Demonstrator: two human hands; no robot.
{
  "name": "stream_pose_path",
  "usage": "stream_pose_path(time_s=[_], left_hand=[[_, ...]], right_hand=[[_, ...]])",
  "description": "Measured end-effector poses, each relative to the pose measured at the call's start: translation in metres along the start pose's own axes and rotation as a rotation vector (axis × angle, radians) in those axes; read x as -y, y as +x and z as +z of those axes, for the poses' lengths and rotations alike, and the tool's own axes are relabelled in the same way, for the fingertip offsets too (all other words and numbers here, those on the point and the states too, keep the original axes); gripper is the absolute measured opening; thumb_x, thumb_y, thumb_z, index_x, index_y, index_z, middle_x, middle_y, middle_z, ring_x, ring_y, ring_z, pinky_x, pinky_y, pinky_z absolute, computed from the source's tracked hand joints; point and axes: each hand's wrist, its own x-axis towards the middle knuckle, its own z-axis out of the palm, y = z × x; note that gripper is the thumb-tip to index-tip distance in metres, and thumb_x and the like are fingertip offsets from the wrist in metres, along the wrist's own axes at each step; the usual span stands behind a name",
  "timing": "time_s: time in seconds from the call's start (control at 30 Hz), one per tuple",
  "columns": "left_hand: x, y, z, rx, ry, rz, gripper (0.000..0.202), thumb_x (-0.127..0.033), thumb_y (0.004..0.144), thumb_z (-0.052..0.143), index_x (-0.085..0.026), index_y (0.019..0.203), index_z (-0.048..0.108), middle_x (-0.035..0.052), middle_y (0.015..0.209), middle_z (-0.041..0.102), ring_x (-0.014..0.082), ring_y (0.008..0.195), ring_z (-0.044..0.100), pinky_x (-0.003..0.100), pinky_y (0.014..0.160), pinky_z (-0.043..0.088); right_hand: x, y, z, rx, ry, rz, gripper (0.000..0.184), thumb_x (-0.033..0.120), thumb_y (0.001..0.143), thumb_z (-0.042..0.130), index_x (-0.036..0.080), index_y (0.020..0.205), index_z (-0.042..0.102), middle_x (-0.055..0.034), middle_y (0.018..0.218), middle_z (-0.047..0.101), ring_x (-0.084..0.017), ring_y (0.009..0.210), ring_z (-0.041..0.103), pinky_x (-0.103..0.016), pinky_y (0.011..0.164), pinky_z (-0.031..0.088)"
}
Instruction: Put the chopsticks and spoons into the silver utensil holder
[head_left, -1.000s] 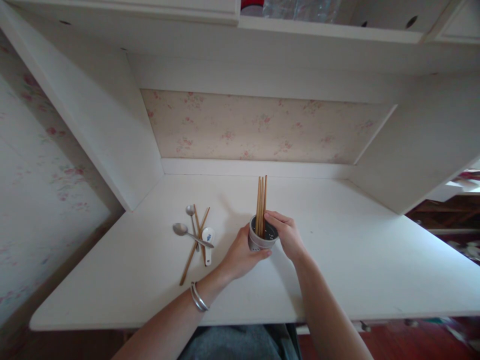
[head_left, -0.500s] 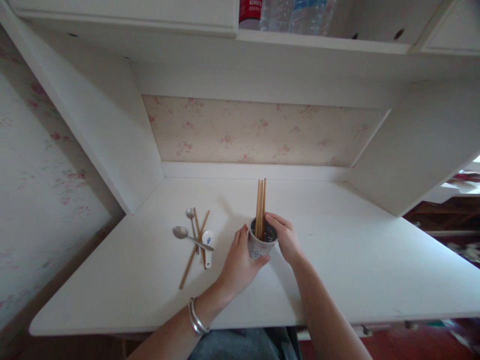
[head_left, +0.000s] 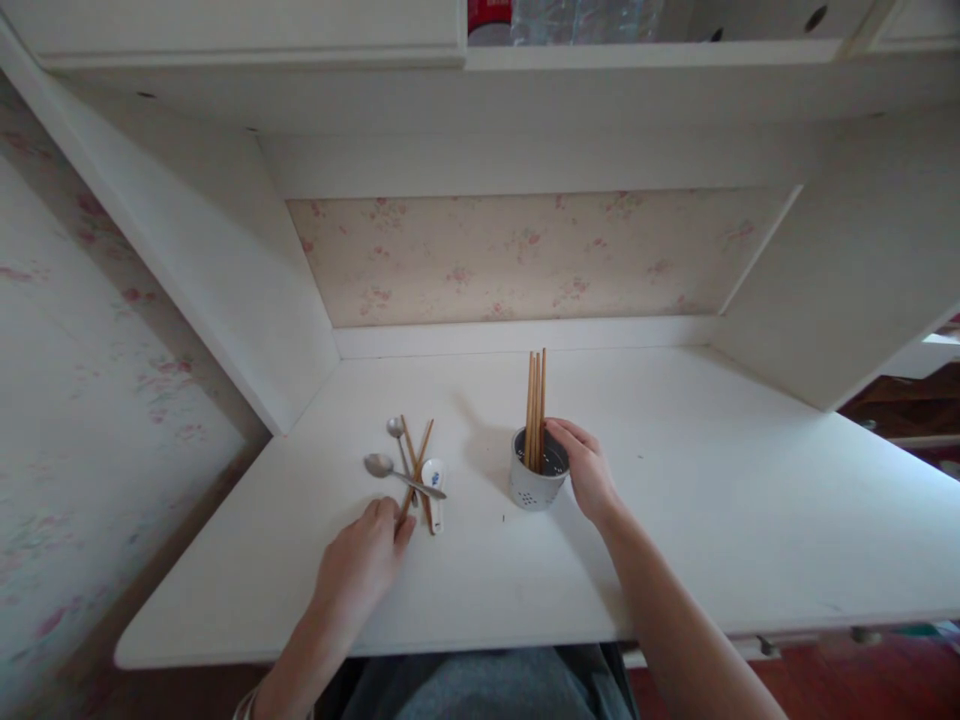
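My right hand [head_left: 589,470] grips the right rim of a white utensil holder [head_left: 536,492] with small holes, which stands upright on the desk. Several wooden chopsticks [head_left: 534,410] stand inside it. To the left, my left hand [head_left: 364,555] has its thumb and fingers closed around the near end of a loose chopstick [head_left: 409,503]. That chopstick crosses a second chopstick [head_left: 407,435] in a small pile. A larger metal spoon [head_left: 380,465] lies across them, with a smaller metal spoon [head_left: 395,428] behind it. Beside them rests a white soup spoon [head_left: 433,475] with a blue mark.
The white desk [head_left: 675,540] has side panels at left and right and a low back ledge. Above it hangs a shelf [head_left: 652,55] holding plastic bottles [head_left: 577,20] and a red container [head_left: 489,15]. Drawer knobs [head_left: 765,645] sit below the front edge.
My left hand has let go of the utensil holder and moved left to the pile, closing on a chopstick. The right hand stays on the holder's rim. The camera view has shifted slightly.
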Motion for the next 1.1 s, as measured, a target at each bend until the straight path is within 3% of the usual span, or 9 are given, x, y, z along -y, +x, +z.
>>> stream_pose_path(time_s=[0.13,0.33,0.43,0.57,0.7,0.87,0.97,1.1], left_hand=[[-0.002,0.005,0.006,0.04,0.01,-0.012,0.031,-0.035,0.092,0.031,-0.016,0.089,0.055,0.0127,0.093,0.066,0.0254,0.082,0.065,0.032,0.068,0.041],[0.0,0.02,-0.005,0.069,-0.141,-0.017,0.033,-0.032,0.092,0.029,-0.015,0.088,0.057,0.013,0.088,0.069,0.0254,0.087,0.065,0.03,0.069,0.04],[-0.006,0.023,-0.012,0.074,-0.292,0.02,0.035,-0.036,0.091,0.028,-0.017,0.085,0.058,0.0087,0.079,0.068,0.021,0.072,0.065,0.027,0.063,0.041],[-0.022,0.024,-0.015,0.216,-0.592,0.069,0.037,-0.044,0.088,0.03,-0.017,0.08,0.055,-0.0007,0.06,0.055,0.0137,0.042,0.054,0.024,0.045,0.038],[-0.04,0.022,-0.016,0.333,-0.822,0.106,0.034,-0.046,0.085,0.038,-0.017,0.075,0.052,-0.0028,0.062,0.049,0.01,0.041,0.049,0.021,0.036,0.036],[-0.057,0.02,-0.031,0.518,-1.146,0.201,0.033,-0.046,0.084,0.048,-0.015,0.08,0.054,-0.003,0.066,0.052,0.0054,0.044,0.048,0.018,0.041,0.035],[-0.063,0.026,-0.046,0.488,-1.39,0.204,0.03,-0.043,0.084,0.054,-0.014,0.093,0.055,-0.0022,0.071,0.055,0.0052,0.051,0.052,0.017,0.047,0.038],[-0.072,0.04,-0.066,0.345,-1.583,0.216,0.034,-0.031,0.082,0.061,-0.014,0.11,0.055,0.0003,0.078,0.059,0.0072,0.065,0.058,0.02,0.062,0.047]], right_hand=[[0.001,-0.001,0.0,-0.02,-0.01,-0.001,0.032,0.05,0.073,0.065,0.022,0.088,0.072,-0.0038,0.092,0.071,-0.023,0.089,0.062,-0.034,0.082,0.044],[0.004,-0.002,0.002,-0.01,-0.009,0.0,0.029,0.047,0.074,0.065,0.023,0.087,0.072,-0.003,0.092,0.071,-0.022,0.09,0.061,-0.031,0.081,0.043],[0.004,-0.001,0.002,-0.004,-0.024,-0.004,0.031,0.049,0.074,0.063,0.022,0.086,0.072,-0.0032,0.09,0.071,-0.022,0.089,0.061,-0.032,0.081,0.044],[0.003,0.0,0.002,-0.023,-0.046,-0.014,0.033,0.051,0.073,0.063,0.022,0.087,0.073,-0.0032,0.092,0.071,-0.023,0.091,0.061,-0.033,0.084,0.043],[0.003,0.0,0.002,-0.034,-0.042,-0.001,0.032,0.05,0.073,0.064,0.023,0.088,0.073,-0.0035,0.092,0.072,-0.023,0.093,0.061,-0.035,0.086,0.043],[0.004,-0.002,0.002,0.01,-0.038,-0.016,0.032,0.05,0.076,0.061,0.022,0.089,0.072,-0.0039,0.096,0.072,-0.023,0.095,0.061,-0.034,0.087,0.042],[0.004,-0.002,0.002,0.004,-0.036,-0.02,0.034,0.051,0.076,0.061,0.022,0.09,0.072,-0.0042,0.097,0.071,-0.023,0.096,0.061,-0.033,0.087,0.042],[0.003,-0.003,0.004,0.003,-0.042,-0.012,0.034,0.051,0.077,0.059,0.023,0.09,0.072,-0.004,0.097,0.071,-0.024,0.098,0.06,-0.034,0.089,0.041]])
